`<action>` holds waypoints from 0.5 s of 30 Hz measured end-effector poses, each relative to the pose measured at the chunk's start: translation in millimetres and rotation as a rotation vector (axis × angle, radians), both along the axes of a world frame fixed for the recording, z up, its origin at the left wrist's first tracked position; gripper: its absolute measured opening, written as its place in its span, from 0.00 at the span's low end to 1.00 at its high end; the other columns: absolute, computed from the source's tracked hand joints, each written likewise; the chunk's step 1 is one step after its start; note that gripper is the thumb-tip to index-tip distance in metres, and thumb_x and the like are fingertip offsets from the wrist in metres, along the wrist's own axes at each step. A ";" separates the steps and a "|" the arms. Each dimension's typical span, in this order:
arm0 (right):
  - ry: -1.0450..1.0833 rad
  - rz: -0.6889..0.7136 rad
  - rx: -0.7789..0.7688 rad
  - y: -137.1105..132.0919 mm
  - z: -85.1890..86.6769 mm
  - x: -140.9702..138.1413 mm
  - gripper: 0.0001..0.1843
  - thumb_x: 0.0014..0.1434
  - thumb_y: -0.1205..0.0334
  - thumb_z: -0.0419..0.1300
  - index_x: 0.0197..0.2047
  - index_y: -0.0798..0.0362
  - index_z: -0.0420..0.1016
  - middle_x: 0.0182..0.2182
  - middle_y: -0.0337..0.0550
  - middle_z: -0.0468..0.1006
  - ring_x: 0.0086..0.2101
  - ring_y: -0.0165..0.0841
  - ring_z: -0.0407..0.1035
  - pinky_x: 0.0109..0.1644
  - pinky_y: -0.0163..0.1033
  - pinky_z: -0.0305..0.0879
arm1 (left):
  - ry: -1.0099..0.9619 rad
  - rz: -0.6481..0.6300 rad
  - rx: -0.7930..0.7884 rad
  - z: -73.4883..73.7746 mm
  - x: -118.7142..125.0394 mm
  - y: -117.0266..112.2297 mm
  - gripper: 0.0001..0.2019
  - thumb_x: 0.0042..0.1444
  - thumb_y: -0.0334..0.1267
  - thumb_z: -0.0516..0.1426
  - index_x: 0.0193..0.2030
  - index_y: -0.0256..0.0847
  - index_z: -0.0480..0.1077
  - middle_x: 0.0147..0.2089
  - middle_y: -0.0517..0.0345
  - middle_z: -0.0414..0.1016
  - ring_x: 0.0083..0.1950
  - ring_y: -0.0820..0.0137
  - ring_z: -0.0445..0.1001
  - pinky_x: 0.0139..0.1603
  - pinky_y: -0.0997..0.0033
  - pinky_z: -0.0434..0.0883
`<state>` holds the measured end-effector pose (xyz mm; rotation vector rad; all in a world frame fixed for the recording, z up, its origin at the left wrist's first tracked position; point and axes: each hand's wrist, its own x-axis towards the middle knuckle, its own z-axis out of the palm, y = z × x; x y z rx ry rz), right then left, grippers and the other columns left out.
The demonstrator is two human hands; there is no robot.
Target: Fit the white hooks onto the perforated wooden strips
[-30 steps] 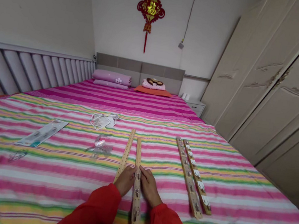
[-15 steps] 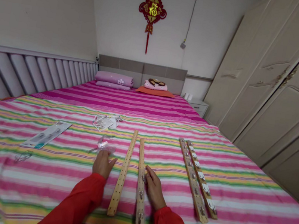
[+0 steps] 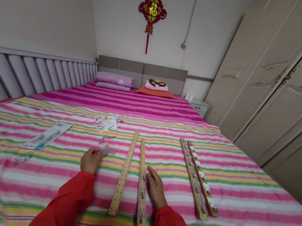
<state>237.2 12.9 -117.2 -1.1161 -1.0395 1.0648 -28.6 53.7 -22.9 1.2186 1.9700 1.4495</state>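
My left hand [image 3: 91,160] is just left of a small clear plastic bag [image 3: 109,150]. Its fingers are pinched together, and whatever is between them is hidden. A small silvery piece [image 3: 106,139] lies behind the bag. My right hand [image 3: 155,188] rests with loosely stretched fingers against the right edge of a narrow wooden strip [image 3: 142,161]. Metal hooks [image 3: 142,195] on clear backings sit along the near half of that strip. Left of it lies a second wooden strip [image 3: 123,173] with rows of dark holes and no hooks on it.
On the right lie a strip with clear-backed hooks [image 3: 193,177] and a strip with white-backed hooks [image 3: 204,178]. Opened packaging [image 3: 107,123] is farther back. A flat hook package [image 3: 47,136] and a thin wire-like tangle [image 3: 23,157] lie left on the striped bedspread [image 3: 51,177].
My left hand has drawn back leftward off the plastic bag, and its fingers have closed together. The right hand stays by the hooked strip. The view has shifted slightly.
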 end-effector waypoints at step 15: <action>0.321 0.051 -0.104 -0.4 24.7 6.5 0.21 0.43 0.51 0.67 0.37 0.56 0.77 0.22 0.39 0.74 0.19 0.28 0.64 0.22 0.34 0.58 | -0.143 -0.622 0.224 30.9 42.3 -60.3 0.07 0.46 0.41 0.62 0.29 0.40 0.74 0.31 0.56 0.76 0.33 0.70 0.74 0.32 0.74 0.72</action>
